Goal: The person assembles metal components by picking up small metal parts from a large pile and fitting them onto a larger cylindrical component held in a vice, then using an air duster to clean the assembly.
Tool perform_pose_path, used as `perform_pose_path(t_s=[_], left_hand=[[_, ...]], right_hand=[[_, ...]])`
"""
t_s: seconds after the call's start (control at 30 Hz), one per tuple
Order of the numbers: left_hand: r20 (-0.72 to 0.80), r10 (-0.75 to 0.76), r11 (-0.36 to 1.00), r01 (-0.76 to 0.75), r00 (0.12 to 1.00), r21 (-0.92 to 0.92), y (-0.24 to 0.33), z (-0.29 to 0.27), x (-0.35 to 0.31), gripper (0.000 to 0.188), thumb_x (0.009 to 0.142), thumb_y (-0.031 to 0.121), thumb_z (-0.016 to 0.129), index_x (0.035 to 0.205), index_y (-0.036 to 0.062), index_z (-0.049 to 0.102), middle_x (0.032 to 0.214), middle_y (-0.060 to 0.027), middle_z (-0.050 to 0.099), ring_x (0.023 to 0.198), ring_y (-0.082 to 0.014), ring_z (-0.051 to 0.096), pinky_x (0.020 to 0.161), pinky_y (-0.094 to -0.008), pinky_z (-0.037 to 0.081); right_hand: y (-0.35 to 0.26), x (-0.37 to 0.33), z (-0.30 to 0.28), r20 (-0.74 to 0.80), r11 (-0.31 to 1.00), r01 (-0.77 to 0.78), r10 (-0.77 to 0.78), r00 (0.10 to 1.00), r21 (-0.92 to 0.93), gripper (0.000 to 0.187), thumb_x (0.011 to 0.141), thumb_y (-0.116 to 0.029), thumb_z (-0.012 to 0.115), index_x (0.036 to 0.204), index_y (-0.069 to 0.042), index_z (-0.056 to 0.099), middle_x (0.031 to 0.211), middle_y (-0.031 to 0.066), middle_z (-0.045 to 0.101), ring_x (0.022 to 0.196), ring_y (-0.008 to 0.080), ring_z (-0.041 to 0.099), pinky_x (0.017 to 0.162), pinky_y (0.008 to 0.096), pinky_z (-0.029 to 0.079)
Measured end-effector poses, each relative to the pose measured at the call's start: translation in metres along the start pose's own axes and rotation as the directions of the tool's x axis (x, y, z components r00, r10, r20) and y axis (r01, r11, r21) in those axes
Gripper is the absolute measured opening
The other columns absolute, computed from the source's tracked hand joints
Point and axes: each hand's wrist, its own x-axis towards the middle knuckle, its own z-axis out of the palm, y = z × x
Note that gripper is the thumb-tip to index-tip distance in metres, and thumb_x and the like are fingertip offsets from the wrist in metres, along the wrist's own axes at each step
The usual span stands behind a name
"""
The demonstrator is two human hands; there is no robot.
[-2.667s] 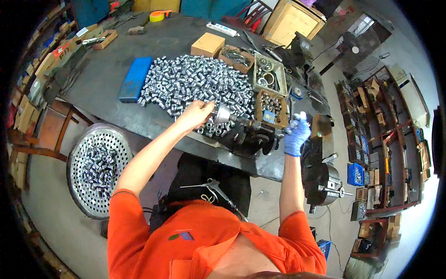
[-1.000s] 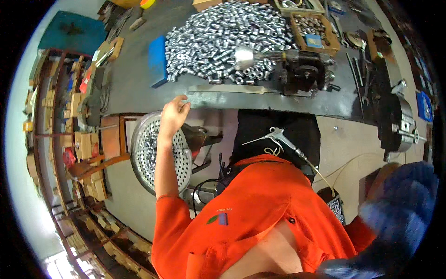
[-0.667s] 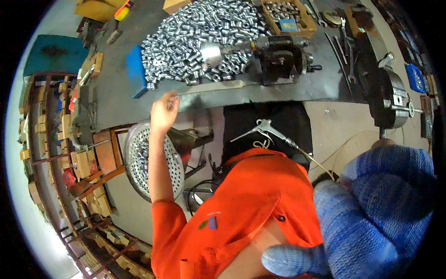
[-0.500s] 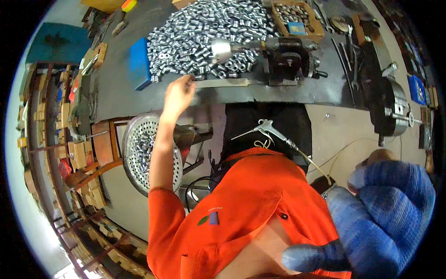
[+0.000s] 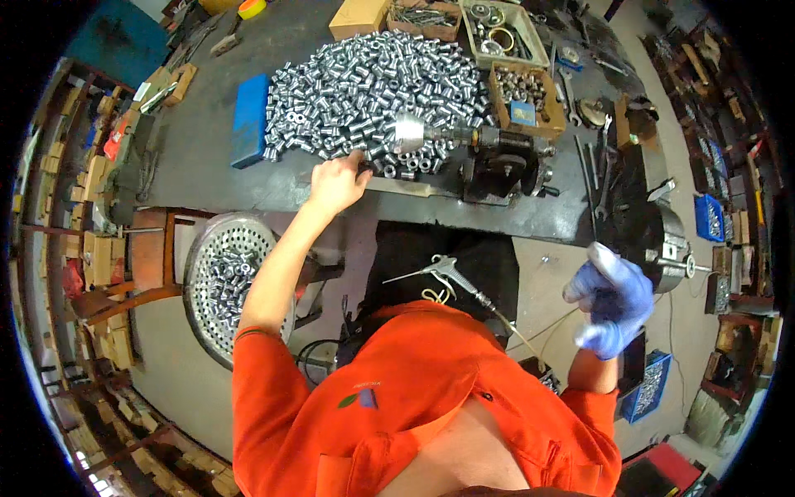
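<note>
My bare left hand (image 5: 338, 184) is at the front edge of a heap of small shiny metal sleeves (image 5: 364, 99) on the dark bench. Its fingers are curled, and what they pinch, if anything, is hidden. A flat metal strip (image 5: 402, 186) lies just right of it, along the front of the heap. My right hand (image 5: 614, 302), in a blue knitted glove, is held up away from the bench with its fingers apart and nothing in it. Between the hands, a dark clamping fixture (image 5: 501, 170) with a bright round head (image 5: 409, 132) stands on the bench.
A perforated metal stool (image 5: 199, 286) at left carries more sleeves. An air blow gun (image 5: 447, 269) lies on dark cloth before me. Blue block (image 5: 250, 120), parts box (image 5: 551, 124) and wrenches (image 5: 607, 166) are on the bench. A round chuck (image 5: 662, 240) stands at right.
My gloved right hand has moved away from close to the camera, up toward the bench's right front. My left hand stays at the heap's edge. The view has shifted, showing more of the bench.
</note>
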Motion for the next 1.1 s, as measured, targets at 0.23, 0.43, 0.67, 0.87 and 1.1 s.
perform_pose_path(t_s=[0.23,0.43,0.67,0.87,1.1], left_hand=[[-0.033,-0.077,0.994,0.079,0.997,0.072,-0.002,-0.003,-0.002,0.028,0.073,0.028,0.063,0.089,0.0073,0.053,0.063,-0.0139,0.061,0.061,-0.0318,0.062,0.055,-0.043,0.047],[-0.08,-0.099,0.994,0.102,0.992,0.038,-0.009,0.004,-0.002,0.03,0.071,0.026,0.063,0.087,0.0031,0.051,0.062,-0.0146,0.06,0.058,-0.0333,0.061,0.054,-0.0443,0.048],[0.066,-0.263,0.889,0.269,0.962,-0.371,-0.007,-0.023,-0.004,0.026,0.069,0.017,0.063,0.087,-0.0007,0.054,0.068,-0.0159,0.061,0.059,-0.0273,0.061,0.057,-0.0388,0.049],[0.177,-0.023,-0.01,0.176,0.984,-0.984,0.026,-0.062,0.013,0.021,0.083,0.009,0.056,0.098,-0.0056,0.056,0.075,-0.0082,0.06,0.064,-0.0125,0.058,0.06,-0.025,0.048],[0.178,-0.009,-0.067,0.177,0.984,-0.982,0.04,-0.051,0.042,0.027,0.086,0.018,0.057,0.098,-0.0061,0.058,0.072,-0.0078,0.061,0.059,-0.0139,0.059,0.058,-0.0258,0.049]], right_hand=[[0.044,-0.024,0.0,-0.125,0.874,-0.363,0.419,0.899,0.323,0.073,0.062,-0.038,0.079,0.115,0.005,0.054,0.067,0.0062,0.06,0.057,0.0098,0.056,0.053,0.0204,0.045],[0.067,-0.014,0.001,-0.072,0.838,-0.421,0.471,0.879,0.348,0.063,0.067,-0.032,0.076,0.114,0.004,0.054,0.067,0.0066,0.06,0.055,0.0093,0.055,0.05,0.0197,0.043],[0.124,-0.015,-0.008,-0.194,0.865,-0.476,0.501,0.844,0.159,0.047,0.076,-0.026,0.068,0.109,0.005,0.056,0.079,0.0054,0.063,0.064,0.0092,0.059,0.052,0.018,0.045],[0.177,0.004,0.001,-0.062,0.476,-0.519,0.777,0.627,0.71,0.054,0.079,-0.031,0.064,0.12,-0.001,0.047,0.104,0.0091,0.055,0.093,0.0219,0.054,0.081,0.0396,0.048],[0.244,0.034,0.018,-0.032,0.144,-0.137,0.794,0.607,0.98,0.044,0.08,-0.044,0.058,0.096,-0.003,0.057,0.084,0.0089,0.059,0.071,0.0202,0.055,0.06,0.0315,0.048]])
